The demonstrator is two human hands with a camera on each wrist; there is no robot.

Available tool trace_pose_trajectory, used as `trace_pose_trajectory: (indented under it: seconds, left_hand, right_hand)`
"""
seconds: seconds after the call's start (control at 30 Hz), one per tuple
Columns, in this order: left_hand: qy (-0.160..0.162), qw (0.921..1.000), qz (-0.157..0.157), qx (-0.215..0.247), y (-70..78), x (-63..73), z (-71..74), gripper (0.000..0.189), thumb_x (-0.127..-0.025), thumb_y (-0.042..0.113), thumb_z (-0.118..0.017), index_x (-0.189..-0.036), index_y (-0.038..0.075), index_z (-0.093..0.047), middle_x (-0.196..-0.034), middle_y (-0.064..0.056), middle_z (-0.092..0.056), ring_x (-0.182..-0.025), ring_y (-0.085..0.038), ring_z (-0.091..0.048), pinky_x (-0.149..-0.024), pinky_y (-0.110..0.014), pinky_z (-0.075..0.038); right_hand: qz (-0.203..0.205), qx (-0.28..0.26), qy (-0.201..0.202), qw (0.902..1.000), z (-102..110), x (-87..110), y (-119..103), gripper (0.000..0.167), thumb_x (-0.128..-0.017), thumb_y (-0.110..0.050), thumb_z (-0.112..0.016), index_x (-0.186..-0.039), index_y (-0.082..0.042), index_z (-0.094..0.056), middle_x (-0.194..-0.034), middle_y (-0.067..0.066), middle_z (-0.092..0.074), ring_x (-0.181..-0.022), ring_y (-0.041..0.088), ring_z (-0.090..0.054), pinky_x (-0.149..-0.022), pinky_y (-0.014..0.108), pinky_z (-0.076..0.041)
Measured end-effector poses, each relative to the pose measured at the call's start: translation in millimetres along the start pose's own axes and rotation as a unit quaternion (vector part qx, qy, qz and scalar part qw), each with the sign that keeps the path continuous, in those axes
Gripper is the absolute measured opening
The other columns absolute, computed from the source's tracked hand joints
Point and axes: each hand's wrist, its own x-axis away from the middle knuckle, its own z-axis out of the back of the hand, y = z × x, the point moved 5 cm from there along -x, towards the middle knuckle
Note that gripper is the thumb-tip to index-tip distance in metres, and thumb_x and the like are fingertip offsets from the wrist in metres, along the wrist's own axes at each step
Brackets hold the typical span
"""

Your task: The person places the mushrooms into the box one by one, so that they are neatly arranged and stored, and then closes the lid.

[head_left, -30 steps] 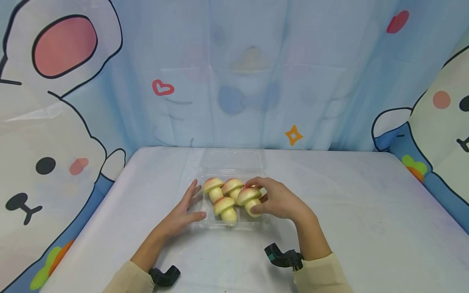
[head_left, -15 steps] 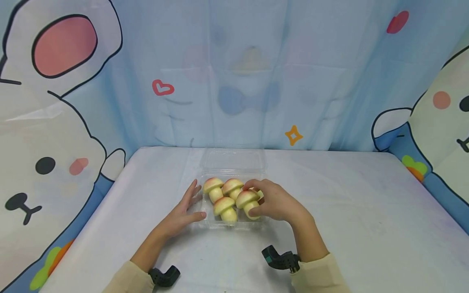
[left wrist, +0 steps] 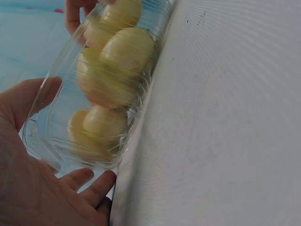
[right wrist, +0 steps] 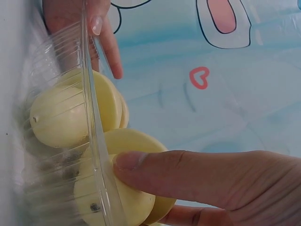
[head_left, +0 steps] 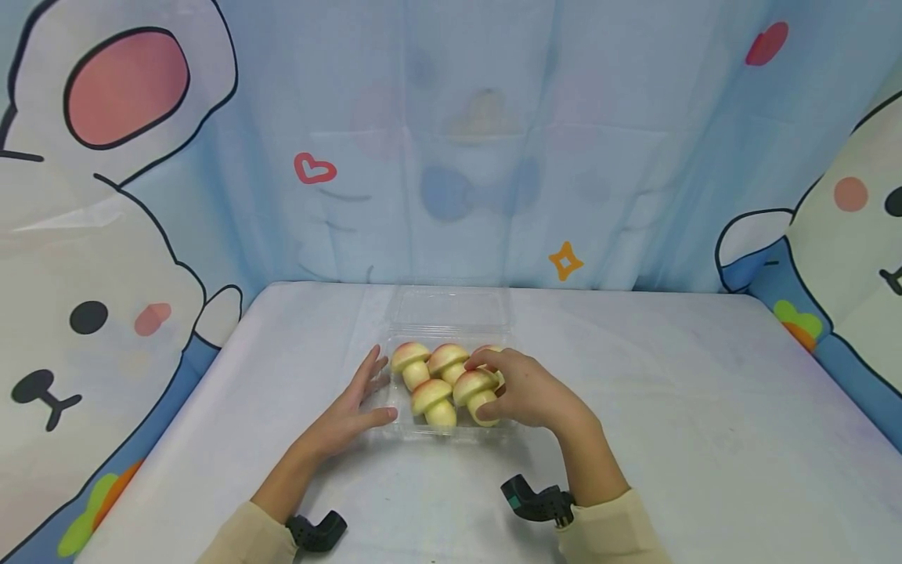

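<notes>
Several pale yellow mushrooms with reddish-tinged caps, such as the front left mushroom (head_left: 433, 399), lie in a clear plastic box (head_left: 468, 432). My right hand (head_left: 539, 393) pinches the front right mushroom (head_left: 472, 385) at the box's right side. Its thumb (right wrist: 150, 172) presses on the stem in the right wrist view, just inside the rim. At the box's left side, my left hand (head_left: 347, 411) has its fingers spread, with the thumb by the front corner. The left wrist view shows that thumb (left wrist: 47, 92) touching the clear wall. Behind the right hand, another mushroom (head_left: 489, 348) is mostly hidden.
The box's clear lid (head_left: 451, 307) lies folded back toward the far edge of the white table (head_left: 705, 407). A blue curtain (head_left: 620, 157) with cartoon animals hangs behind. Black wrist cameras, one being the right wrist camera (head_left: 537, 500), sit on both forearms.
My right hand has moved slightly left and toward me, settling the mushroom into the front right of the box. The left hand stays in place.
</notes>
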Motion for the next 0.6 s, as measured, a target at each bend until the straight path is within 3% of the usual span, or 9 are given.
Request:
trace_pose_trajectory:
  seconds: [0.17,0.43,0.6]
  left_hand:
    - [0.0,1.0,0.001,0.004,1.0,0.3,-0.1,0.104,-0.095,0.023,-0.067,-0.167,0.015,0.008,-0.174,-0.019,-0.008,-0.158,-0.046,-0.017,-0.12,-0.07,-0.022]
    - [0.0,1.0,0.0,-0.001,1.7,0.7,0.5,0.105,-0.095,0.024,-0.067,-0.167,0.015,0.008,-0.174,-0.019,-0.008,-0.158,-0.046,-0.016,-0.12,-0.071,-0.022]
    - [0.001,1.0,0.003,-0.004,2.4,0.8,0.4,0.104,-0.095,0.022,-0.066,-0.167,0.015,0.008,-0.174,-0.019,-0.008,-0.158,-0.046,-0.015,-0.12,-0.071,-0.021]
  right_hand:
    - [-0.005,0.006,-0.001,1.0,-0.8,-0.2,0.8,0.051,-0.076,-0.007,-0.081,-0.123,-0.018,-0.067,-0.129,0.013,-0.063,-0.111,0.027,-0.059,-0.079,0.035,-0.047]
    - [-0.003,0.009,-0.009,0.9999,-1.1,0.6,0.2,0.051,-0.076,-0.006,-0.082,-0.123,-0.018,-0.066,-0.127,0.014,-0.061,-0.092,0.021,-0.057,-0.076,0.035,-0.047]
    - [-0.003,0.012,-0.009,0.9999,-1.1,0.8,-0.9,0.051,-0.075,-0.007,-0.082,-0.122,-0.018,-0.066,-0.126,0.013,-0.062,-0.098,0.023,-0.055,-0.077,0.035,-0.045]
